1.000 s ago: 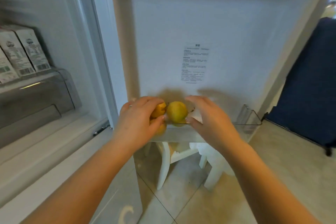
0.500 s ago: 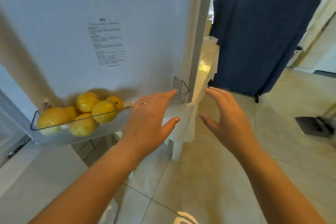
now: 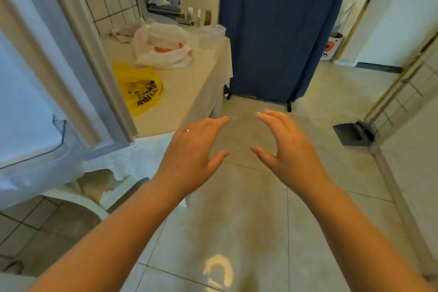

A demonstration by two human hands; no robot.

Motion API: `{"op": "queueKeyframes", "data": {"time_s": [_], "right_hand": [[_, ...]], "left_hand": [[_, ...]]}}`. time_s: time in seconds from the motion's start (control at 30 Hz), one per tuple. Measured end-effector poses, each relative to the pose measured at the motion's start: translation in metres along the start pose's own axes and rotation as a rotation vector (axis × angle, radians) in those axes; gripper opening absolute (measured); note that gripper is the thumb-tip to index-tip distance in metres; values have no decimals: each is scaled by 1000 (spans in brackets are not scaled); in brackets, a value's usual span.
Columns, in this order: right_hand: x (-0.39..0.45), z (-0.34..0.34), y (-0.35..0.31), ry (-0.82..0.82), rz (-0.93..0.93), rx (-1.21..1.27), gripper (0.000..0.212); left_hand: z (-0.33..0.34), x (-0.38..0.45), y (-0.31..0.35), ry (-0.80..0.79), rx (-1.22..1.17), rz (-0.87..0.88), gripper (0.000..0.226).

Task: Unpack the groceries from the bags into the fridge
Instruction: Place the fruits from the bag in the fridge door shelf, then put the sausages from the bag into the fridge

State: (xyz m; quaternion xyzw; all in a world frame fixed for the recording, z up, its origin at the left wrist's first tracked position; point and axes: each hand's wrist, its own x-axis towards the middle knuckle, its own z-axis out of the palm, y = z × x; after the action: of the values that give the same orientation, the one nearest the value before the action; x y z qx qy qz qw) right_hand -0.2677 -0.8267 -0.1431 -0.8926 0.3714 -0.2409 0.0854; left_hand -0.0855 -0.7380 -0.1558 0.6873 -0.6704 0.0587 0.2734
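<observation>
Over the tiled floor [image 3: 248, 232], both hands hang in mid-air with nothing in them. The left hand [image 3: 192, 149] has its fingers stretched forward and relaxed, thumb out to the side, with a thin ring [image 3: 186, 130] on one finger. The right hand [image 3: 288, 147] mirrors it, fingers loosely extended and slightly bent, palm turned inward toward the other hand. The two are near each other but apart.

At the left edge of the view stands the open fridge door [image 3: 30, 102], with a clear door shelf [image 3: 59, 130] low on it. Behind the door edge sits the bench [image 3: 189, 83], covered in a pale cloth. On it, close to the door, lies a flattened yellow bag [image 3: 137, 87] with black lettering. Further back on the bench rests a white plastic bag [image 3: 163, 47], open, with something orange showing inside. A dark blue cloth [image 3: 279, 26] hangs on a frame just beyond the bench's far corner.
</observation>
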Motion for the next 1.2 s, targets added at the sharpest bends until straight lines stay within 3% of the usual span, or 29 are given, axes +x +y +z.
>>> {"op": "queueKeyframes", "data": {"time_s": [0.37,0.67,0.87,1.2], "right_hand": [[91,31,120,-186,-63,36,66],[249,104,155,-261,-163,76,65],[374,146,172,-327,-224,95,65],[546,224,204,-439,-364,240,62]], "left_hand": [[92,97,-17,-52,35,-139,58],[149,212,-126,-41,48,-249,53],[157,291,-216,2,64,-401,50],[187,392,-313,31,136,-633,47]]}}
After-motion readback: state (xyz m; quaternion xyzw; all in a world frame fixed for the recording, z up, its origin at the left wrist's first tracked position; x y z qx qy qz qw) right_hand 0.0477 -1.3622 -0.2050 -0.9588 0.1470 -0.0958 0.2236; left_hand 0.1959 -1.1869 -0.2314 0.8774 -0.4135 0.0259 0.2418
